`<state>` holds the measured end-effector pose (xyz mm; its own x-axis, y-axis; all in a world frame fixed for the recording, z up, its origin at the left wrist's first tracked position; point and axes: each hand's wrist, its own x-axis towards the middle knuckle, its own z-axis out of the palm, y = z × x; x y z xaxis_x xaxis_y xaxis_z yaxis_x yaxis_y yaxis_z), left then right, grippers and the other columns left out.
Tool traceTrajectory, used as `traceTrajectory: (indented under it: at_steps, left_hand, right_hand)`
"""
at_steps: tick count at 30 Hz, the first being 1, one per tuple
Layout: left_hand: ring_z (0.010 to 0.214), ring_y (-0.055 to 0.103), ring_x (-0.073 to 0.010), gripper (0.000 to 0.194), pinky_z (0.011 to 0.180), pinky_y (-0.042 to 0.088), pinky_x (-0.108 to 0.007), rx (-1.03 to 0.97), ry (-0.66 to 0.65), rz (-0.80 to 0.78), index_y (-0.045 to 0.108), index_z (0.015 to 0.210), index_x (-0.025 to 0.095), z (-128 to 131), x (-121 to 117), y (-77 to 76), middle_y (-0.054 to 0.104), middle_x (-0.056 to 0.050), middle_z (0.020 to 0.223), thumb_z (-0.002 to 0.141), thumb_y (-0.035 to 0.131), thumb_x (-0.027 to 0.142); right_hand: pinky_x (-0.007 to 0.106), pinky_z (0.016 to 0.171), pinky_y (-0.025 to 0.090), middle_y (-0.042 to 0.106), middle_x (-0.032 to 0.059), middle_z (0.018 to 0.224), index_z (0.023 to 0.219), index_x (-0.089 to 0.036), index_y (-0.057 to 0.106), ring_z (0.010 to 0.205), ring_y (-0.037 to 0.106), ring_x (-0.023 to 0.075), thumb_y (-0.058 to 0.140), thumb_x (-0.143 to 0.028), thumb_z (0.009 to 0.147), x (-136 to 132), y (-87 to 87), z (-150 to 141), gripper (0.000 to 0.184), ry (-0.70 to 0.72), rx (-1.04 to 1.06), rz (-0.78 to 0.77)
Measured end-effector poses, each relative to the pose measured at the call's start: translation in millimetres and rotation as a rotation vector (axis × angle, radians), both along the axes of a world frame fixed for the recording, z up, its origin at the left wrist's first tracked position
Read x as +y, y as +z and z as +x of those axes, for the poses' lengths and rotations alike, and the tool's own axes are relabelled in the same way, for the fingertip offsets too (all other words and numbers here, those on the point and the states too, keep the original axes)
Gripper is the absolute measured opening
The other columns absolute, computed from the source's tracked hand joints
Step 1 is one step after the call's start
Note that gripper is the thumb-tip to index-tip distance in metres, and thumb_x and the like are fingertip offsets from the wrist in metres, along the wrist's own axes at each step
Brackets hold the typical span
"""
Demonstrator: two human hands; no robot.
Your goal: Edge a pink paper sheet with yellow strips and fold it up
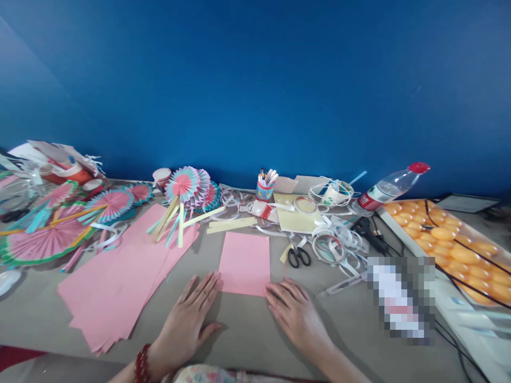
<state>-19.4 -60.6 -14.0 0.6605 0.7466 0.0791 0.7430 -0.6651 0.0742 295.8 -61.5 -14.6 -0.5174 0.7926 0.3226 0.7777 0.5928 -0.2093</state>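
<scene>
A square sheet of pink paper (244, 263) lies flat on the grey table (255, 330) in front of me. At its lower left corner rests my left hand (191, 314), palm down, its fingers stretched and the fingertips touching the edge. My right hand (293, 314) lies flat at the lower right corner, fingertips on that edge. Neither hand grips anything. Left of the square, several larger pink sheets (115, 276) are spread in a loose pile. Black-handled scissors (298, 257) lie just to the right of the square.
Folded paper fans (182, 183) crowd the left and back. Behind the square stand a pen cup (265, 189) and yellow paper (297, 215). Tape rolls (328, 249), a utility knife (345, 283), a glue gun (369, 234), a bottle (387, 191) and an orange-patterned board (455, 244) lie right.
</scene>
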Motion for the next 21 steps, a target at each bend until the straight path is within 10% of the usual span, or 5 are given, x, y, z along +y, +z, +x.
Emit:
traceTrajectory:
  at_steps: [9,12,16,21]
  left_hand:
    - [0.135,0.047,-0.0251,0.039,0.111,0.042,-0.041,-0.421,0.206,-0.094,0.051,0.138,0.022,-12,-8,-3.2,0.048,-0.010,0.148,0.101,0.046,0.033]
    - [0.116,0.062,-0.0230,0.030,0.098,0.052,-0.035,-0.744,0.307,-0.363,0.065,0.114,0.022,-6,-10,4.4,0.066,-0.010,0.124,0.103,0.041,0.036]
    - [0.096,0.069,-0.0232,0.057,0.075,0.061,-0.032,-1.003,0.234,-0.811,0.057,0.132,0.021,27,-2,11.0,0.070,-0.010,0.113,0.098,0.038,0.063]
    - [0.079,0.070,-0.0220,0.057,0.073,0.060,-0.032,-0.776,0.361,-0.427,0.067,0.119,0.017,53,8,0.1,0.073,-0.008,0.088,0.105,0.023,0.051]
  right_hand:
    - [0.029,0.076,0.048,0.070,0.0043,0.093,0.097,-0.021,0.067,0.083,0.063,0.0168,0.052,-0.013,0.095,19,-1.8,-11,0.018,0.050,0.035,0.041]
    - [0.026,0.077,0.050,0.069,0.0044,0.098,0.101,-0.022,0.066,0.087,0.065,0.0156,0.046,-0.016,0.098,21,4.9,-12,0.021,0.029,0.210,-0.072]
    - [0.024,0.077,0.052,0.068,0.0044,0.097,0.098,-0.022,0.063,0.089,0.066,0.0153,0.045,-0.021,0.100,17,14.5,-30,0.019,0.029,0.415,-0.173]
    - [0.025,0.082,0.054,0.070,0.0058,0.104,0.105,-0.021,0.063,0.092,0.066,0.0164,0.050,-0.019,0.096,8,22.3,-61,0.016,0.143,0.298,-0.147]
